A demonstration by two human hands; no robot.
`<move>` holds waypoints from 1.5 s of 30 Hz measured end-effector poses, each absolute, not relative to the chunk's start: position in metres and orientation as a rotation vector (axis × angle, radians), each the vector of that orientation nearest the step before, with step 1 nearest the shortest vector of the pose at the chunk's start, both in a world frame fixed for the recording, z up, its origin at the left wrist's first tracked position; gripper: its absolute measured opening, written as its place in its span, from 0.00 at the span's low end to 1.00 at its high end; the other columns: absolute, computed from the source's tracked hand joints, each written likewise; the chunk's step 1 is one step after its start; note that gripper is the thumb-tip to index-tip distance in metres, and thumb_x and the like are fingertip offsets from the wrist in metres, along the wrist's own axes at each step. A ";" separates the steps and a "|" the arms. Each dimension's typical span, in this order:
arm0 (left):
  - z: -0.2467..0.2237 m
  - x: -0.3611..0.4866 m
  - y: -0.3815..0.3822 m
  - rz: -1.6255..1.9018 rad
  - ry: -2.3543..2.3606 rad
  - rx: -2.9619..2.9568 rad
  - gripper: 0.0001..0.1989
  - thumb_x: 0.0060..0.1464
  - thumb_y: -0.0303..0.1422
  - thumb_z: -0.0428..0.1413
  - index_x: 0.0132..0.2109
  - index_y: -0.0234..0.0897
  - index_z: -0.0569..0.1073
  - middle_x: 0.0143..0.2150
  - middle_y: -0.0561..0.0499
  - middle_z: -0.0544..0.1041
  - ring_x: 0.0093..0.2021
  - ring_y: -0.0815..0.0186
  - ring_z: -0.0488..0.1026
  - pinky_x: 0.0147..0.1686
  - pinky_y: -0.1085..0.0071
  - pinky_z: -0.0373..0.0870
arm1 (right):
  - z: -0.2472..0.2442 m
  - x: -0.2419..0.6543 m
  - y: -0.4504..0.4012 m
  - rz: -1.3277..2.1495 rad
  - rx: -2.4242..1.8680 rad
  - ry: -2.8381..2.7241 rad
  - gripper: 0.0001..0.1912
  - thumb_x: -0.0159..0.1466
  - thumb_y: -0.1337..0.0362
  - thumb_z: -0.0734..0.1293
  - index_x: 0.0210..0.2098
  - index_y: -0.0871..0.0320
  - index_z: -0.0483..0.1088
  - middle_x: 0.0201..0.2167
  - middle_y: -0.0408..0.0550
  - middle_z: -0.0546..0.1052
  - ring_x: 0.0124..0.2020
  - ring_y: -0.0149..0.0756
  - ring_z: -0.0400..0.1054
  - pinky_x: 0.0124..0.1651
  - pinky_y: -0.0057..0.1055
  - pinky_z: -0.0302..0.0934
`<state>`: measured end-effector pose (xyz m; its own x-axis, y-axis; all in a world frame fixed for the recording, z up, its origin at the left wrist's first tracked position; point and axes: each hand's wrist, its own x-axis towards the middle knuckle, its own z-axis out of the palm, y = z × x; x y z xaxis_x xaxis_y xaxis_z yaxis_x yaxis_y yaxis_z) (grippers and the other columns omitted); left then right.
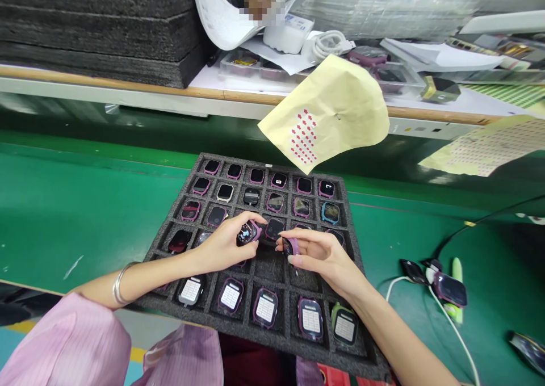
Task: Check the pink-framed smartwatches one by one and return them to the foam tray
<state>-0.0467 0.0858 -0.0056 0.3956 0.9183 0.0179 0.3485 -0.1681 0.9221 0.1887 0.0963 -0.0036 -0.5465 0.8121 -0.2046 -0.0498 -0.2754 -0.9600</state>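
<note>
A black foam tray (293, 340) with square compartments holds rows of smartwatches, mostly purple-framed. My left hand (232, 241) is closed on a purple watch (247, 234) whose round dial is lit. Just to the right, my right hand (313, 252) pinches another purple watch (290, 248), tilted on its side with a dark screen. Both hands are over the middle of the tray, apart from each other. In the front row, several watches (230, 295) show white screens with text; the one at the right end (344, 324) has a green frame.
Yellow sticker sheets (340, 108) hang from the shelf edge (238, 96). Black foam blocks (106, 28) are stacked at the back left, papers and a coiled white cable (327, 44) beside them. On the green table (85, 204), a watch (449, 289) lies right of the tray near cables.
</note>
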 end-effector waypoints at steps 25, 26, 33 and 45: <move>-0.014 -0.038 0.087 0.752 0.848 0.825 0.21 0.49 0.25 0.55 0.52 0.37 0.66 0.41 0.48 0.75 0.40 0.64 0.74 0.43 0.62 0.74 | -0.007 0.185 0.096 2.017 -0.972 -1.049 0.25 0.58 0.65 0.72 0.55 0.54 0.69 0.48 0.53 0.77 0.52 0.49 0.70 0.58 0.49 0.58; -0.014 -0.038 0.087 0.755 0.851 0.832 0.21 0.49 0.25 0.55 0.52 0.37 0.66 0.41 0.48 0.75 0.40 0.64 0.74 0.43 0.62 0.74 | -0.007 0.184 0.096 2.011 -0.966 -1.050 0.24 0.58 0.65 0.72 0.54 0.54 0.69 0.48 0.53 0.77 0.52 0.49 0.70 0.58 0.49 0.58; -0.016 -0.037 0.088 0.758 0.831 0.871 0.21 0.49 0.24 0.55 0.51 0.36 0.66 0.39 0.49 0.74 0.40 0.65 0.74 0.42 0.62 0.75 | -0.009 0.183 0.094 1.968 -0.955 -1.095 0.25 0.59 0.66 0.71 0.55 0.56 0.67 0.48 0.54 0.77 0.51 0.49 0.70 0.59 0.49 0.58; -0.020 -0.038 0.088 0.708 0.866 1.021 0.21 0.50 0.26 0.57 0.51 0.37 0.63 0.38 0.51 0.71 0.37 0.67 0.73 0.35 0.69 0.72 | -0.011 0.185 0.092 1.978 -0.962 -1.108 0.24 0.62 0.62 0.70 0.57 0.51 0.66 0.52 0.51 0.75 0.55 0.48 0.67 0.61 0.48 0.56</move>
<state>-0.0376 0.0879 -0.0200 0.4857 0.8303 -0.2734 -0.1028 0.3648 0.9254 0.1846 0.0920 -0.0113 -0.5071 0.8169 -0.2750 -0.1920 -0.4181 -0.8879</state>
